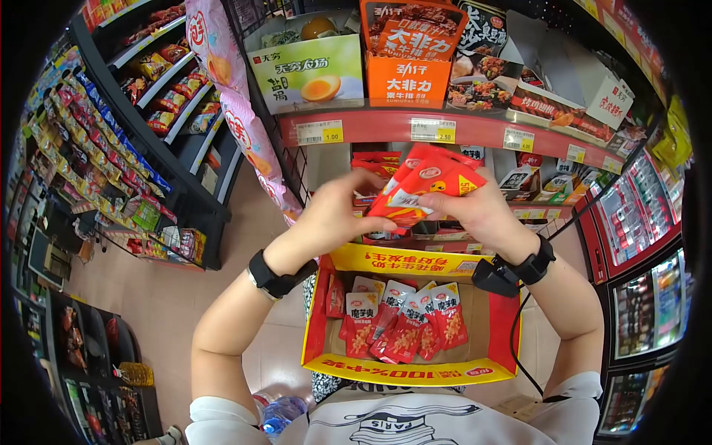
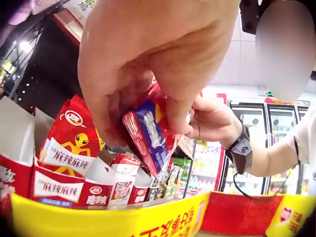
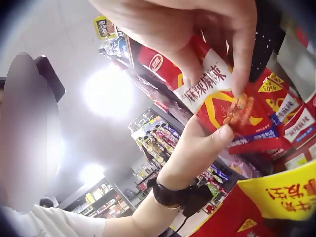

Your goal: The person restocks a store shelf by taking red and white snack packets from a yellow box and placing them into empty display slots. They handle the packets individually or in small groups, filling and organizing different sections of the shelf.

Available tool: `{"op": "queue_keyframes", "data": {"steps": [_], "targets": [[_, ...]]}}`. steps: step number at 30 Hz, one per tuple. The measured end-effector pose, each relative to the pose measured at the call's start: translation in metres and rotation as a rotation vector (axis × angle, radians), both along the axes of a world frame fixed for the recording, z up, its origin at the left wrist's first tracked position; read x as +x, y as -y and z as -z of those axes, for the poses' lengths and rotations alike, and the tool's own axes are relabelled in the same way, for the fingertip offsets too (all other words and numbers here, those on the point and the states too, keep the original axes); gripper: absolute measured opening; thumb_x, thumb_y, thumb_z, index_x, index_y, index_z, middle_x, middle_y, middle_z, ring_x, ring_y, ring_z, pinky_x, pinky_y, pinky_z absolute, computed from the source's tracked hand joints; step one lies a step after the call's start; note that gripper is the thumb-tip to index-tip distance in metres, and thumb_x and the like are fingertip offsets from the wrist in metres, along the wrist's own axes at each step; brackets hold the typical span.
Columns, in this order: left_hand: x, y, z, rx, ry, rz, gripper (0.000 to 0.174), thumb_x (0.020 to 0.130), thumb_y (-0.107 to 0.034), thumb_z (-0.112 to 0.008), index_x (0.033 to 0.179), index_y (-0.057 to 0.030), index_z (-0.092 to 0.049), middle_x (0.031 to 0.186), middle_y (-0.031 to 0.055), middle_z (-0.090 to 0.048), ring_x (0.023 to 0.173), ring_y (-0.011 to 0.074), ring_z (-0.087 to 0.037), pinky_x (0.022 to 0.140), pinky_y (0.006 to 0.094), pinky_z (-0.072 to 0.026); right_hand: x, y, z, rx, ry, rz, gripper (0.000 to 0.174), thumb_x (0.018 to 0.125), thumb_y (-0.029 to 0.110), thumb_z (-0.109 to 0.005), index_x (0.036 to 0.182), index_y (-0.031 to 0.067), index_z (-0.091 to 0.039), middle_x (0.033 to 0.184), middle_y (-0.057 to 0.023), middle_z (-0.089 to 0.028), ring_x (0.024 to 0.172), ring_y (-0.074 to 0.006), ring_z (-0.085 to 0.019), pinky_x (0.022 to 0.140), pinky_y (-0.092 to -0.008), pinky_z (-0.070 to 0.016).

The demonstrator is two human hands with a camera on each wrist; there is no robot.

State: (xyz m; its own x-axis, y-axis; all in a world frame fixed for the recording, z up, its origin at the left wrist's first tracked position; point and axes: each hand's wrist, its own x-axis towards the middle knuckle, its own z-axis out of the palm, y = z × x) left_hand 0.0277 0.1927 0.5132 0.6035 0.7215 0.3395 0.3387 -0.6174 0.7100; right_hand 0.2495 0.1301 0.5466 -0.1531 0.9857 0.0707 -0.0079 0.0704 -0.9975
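Both hands hold a small stack of red snack packets (image 1: 426, 182) in front of the lower shelf. My left hand (image 1: 330, 211) grips the stack's left edge, its thumb along the lower side. From the right, my right hand (image 1: 486, 215) pinches it with the thumb on the front. In the right wrist view the top snack packet (image 3: 242, 116) has a white label band, a yellow figure and a food picture. A blue strip shows at the packet's end (image 2: 152, 131) in the left wrist view. Below the hands sits a yellow-and-red carton (image 1: 489, 326) with several red-and-white snack pouches (image 1: 404, 315) inside.
Similar red packets (image 2: 71, 138) stand in a shelf box ahead. Above is a red price rail (image 1: 386, 127) with boxed snacks (image 1: 319, 78). Pink hanging packs (image 1: 241, 122) line the left post. A black cable (image 1: 519, 334) runs from the right wrist past the carton.
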Motion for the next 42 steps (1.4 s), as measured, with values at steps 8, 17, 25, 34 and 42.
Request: {"op": "queue_keyframes", "data": {"steps": [8,17,25,34,42], "targets": [[-0.012,-0.041,0.027,-0.071,0.011,-0.256,0.077,0.072,-0.016,-0.078,0.134,-0.0025,-0.036,0.132,0.0144,-0.045,0.120,0.0236,-0.046,0.092,0.0389,-0.0452,0.019,-0.025,0.019,0.040,0.101,0.017,0.033,0.078,0.007,-0.073,0.106,-0.0040,-0.061,0.093,-0.0068,-0.067,0.080,-0.0094,-0.062,0.067,-0.0231,-0.0513],[0.009,-0.096,0.048,-0.308,0.179,-0.109,0.029,0.089,-0.006,-0.058,0.116,0.0036,-0.050,0.105,0.0086,-0.062,0.088,0.0122,-0.056,0.076,0.0289,-0.0462,0.002,-0.060,0.060,0.163,0.007,0.015,0.029,0.081,0.010,-0.070,0.105,-0.0037,-0.061,0.093,-0.0068,-0.067,0.080,-0.0080,-0.060,0.071,-0.0229,-0.0482],[0.003,-0.127,0.047,-0.388,0.058,-0.039,0.033,0.095,-0.013,-0.051,0.127,-0.0061,-0.045,0.116,0.0034,-0.055,0.098,0.0136,-0.055,0.082,0.0303,-0.0480,-0.005,-0.088,0.080,0.120,0.057,0.096,0.027,0.083,0.013,-0.069,0.102,-0.0050,-0.060,0.090,-0.0071,-0.066,0.077,-0.0088,-0.059,0.068,-0.0232,-0.0475],[0.011,-0.116,0.053,-0.484,0.333,-0.119,0.027,0.094,-0.011,-0.048,0.120,-0.0017,-0.050,0.112,0.0067,-0.058,0.095,0.0143,-0.057,0.078,0.0307,-0.0477,-0.007,-0.112,0.080,0.272,0.573,0.103,0.023,0.084,0.012,-0.067,0.100,-0.0035,-0.061,0.089,-0.0105,-0.066,0.079,-0.0124,-0.062,0.067,-0.0274,-0.0500],[0.002,-0.114,0.049,-0.544,0.251,-0.055,0.036,0.090,-0.005,-0.050,0.126,-0.0017,-0.046,0.122,0.0078,-0.054,0.107,0.0180,-0.056,0.087,0.0317,-0.0486,-0.024,-0.117,0.074,0.223,0.824,0.165,0.048,0.071,0.026,-0.075,0.106,-0.0029,-0.058,0.103,-0.0226,-0.061,0.096,-0.0361,-0.059,0.083,-0.0400,-0.0460]]}}
